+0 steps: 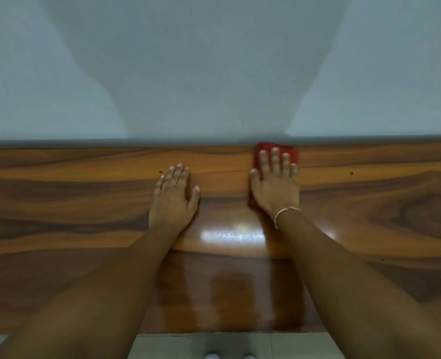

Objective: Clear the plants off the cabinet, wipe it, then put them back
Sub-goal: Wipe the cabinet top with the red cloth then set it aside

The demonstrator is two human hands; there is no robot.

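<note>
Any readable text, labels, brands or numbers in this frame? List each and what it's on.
None: no text is readable in the head view.
Glossy brown wood-grain cabinet top: grain and two small dark holes only.
Folded red cloth under the right hand: no label visible.
Thin pale bangle on the right wrist: no marking visible.
Pale wall: blank.

Your cabinet (84, 203) top is wood-grain, smooth and glossy, mirroring a light near the middle; the red cloth (290, 154) under your right hand (276, 187) looks soft and matt; the far wall (214, 60) is plain matt; your wrist bangle (282, 216) looks pale and smooth.
</note>
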